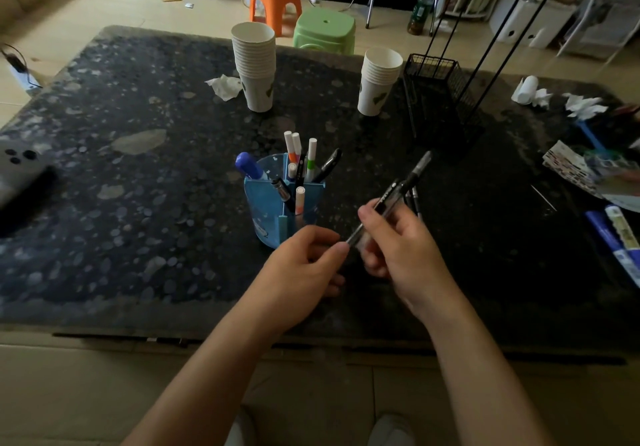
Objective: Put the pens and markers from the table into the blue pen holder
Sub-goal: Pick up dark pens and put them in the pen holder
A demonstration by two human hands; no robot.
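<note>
Gripping black pens (398, 199) in our right hand (398, 248), left hand (304, 265) pinching their lower end, we see the crowded blue pen holder (282, 199) at ten o'clock, where loose pens could snag and tip it.

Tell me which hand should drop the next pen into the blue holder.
Right, probably. The right hand already grips a bunch of black pens, just right of the blue pen holder. The left hand only pinches the lower tip of one pen, below the holder's front.
</note>
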